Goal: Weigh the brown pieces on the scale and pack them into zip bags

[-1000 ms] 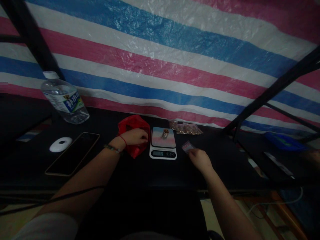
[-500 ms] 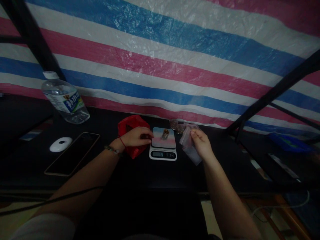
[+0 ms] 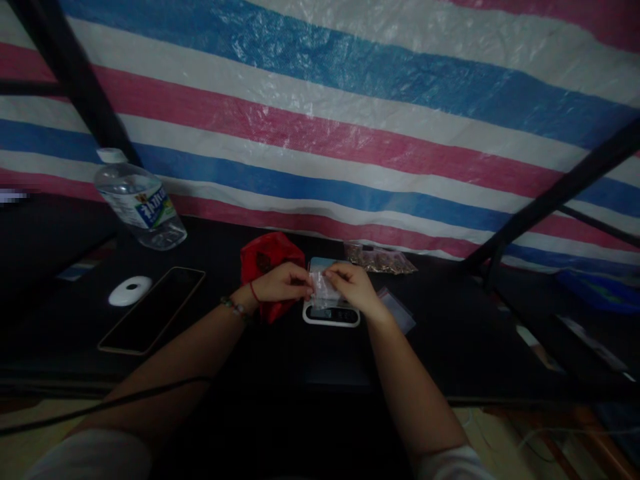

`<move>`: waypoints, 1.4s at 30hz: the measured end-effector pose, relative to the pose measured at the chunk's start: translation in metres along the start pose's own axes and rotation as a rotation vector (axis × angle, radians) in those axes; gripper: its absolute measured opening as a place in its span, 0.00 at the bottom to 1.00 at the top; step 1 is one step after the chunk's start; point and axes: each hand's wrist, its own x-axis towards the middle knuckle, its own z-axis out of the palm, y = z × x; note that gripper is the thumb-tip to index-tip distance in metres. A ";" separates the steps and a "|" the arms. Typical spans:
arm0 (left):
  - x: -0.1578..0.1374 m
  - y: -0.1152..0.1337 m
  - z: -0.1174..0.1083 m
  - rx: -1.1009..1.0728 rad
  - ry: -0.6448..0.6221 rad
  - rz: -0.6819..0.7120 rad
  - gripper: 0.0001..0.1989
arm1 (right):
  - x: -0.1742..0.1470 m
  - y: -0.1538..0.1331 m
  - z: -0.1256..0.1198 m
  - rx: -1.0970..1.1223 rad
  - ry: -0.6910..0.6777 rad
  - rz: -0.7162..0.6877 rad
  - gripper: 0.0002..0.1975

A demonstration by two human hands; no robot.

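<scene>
A small clear plastic zip bag (image 3: 323, 288) is stretched between my two hands, above the digital scale (image 3: 331, 316). My left hand (image 3: 284, 283) pinches the bag's left side. My right hand (image 3: 353, 285) grips its right side with fingers closed. The bag and my hands cover most of the scale's plate, and the small metallic cup-like piece seen there earlier is hidden. Just left of the scale, partly under my left hand, lies an open red bag (image 3: 273, 250) with something brownish inside.
More clear bags (image 3: 397, 312) lie right of the scale. Filled small bags (image 3: 383, 259) line the back edge by the striped sheet. To the left are a phone (image 3: 153, 310), a white oval device (image 3: 130, 291) and a plastic bottle (image 3: 145, 207). Dark bars slope at both sides.
My right hand has moved left from the pile of clear bags, bringing one bag over the scale. My left hand has taken hold of that bag's other side. The view has shifted slightly.
</scene>
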 end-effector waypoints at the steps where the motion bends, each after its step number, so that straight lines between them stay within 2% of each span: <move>1: 0.000 -0.001 0.001 -0.001 -0.007 -0.006 0.16 | -0.002 0.001 0.002 0.003 -0.008 0.003 0.10; 3: -0.001 -0.002 0.002 -0.016 -0.022 -0.021 0.16 | -0.007 0.004 0.005 -0.014 0.000 -0.021 0.10; 5: -0.001 -0.001 0.002 -0.050 0.011 -0.026 0.17 | -0.010 0.005 0.008 -0.084 0.129 -0.103 0.08; 8: 0.000 0.000 0.003 -0.061 0.241 0.043 0.17 | -0.015 0.003 0.009 -0.248 0.522 -0.264 0.10; 10: 0.001 0.001 0.004 0.026 0.449 0.121 0.15 | -0.018 0.001 0.009 -0.320 0.663 -0.339 0.10; 11: 0.001 0.001 0.005 0.097 0.528 0.151 0.14 | -0.019 0.000 0.011 -0.329 0.658 -0.362 0.09; 13: 0.002 0.001 0.008 0.252 0.607 0.187 0.13 | -0.019 -0.002 0.016 -0.308 0.556 -0.375 0.09; 17: 0.004 0.001 0.014 0.421 0.561 0.247 0.12 | -0.018 -0.003 0.032 -0.210 0.329 -0.281 0.14; 21: 0.005 -0.002 0.015 0.508 0.475 0.288 0.12 | -0.016 0.000 0.037 -0.103 0.241 -0.136 0.15; 27: 0.006 -0.003 0.012 0.625 0.433 0.266 0.13 | -0.013 0.007 0.035 0.159 0.195 0.025 0.13; 30: 0.005 0.000 0.012 0.622 0.414 0.290 0.12 | -0.013 0.007 0.034 0.216 0.177 0.066 0.13; 32: 0.005 0.002 0.013 0.625 0.399 0.320 0.12 | -0.014 0.004 0.033 0.154 0.207 0.040 0.11; 35: 0.005 0.004 0.016 0.672 0.407 0.346 0.12 | -0.015 -0.001 0.034 -0.053 0.271 -0.053 0.08; 39: 0.005 0.003 0.021 0.736 0.472 0.327 0.12 | -0.017 -0.008 0.039 -0.243 0.343 -0.164 0.10; 42: 0.005 0.003 0.023 0.741 0.511 0.307 0.11 | -0.020 -0.011 0.044 -0.310 0.387 -0.193 0.11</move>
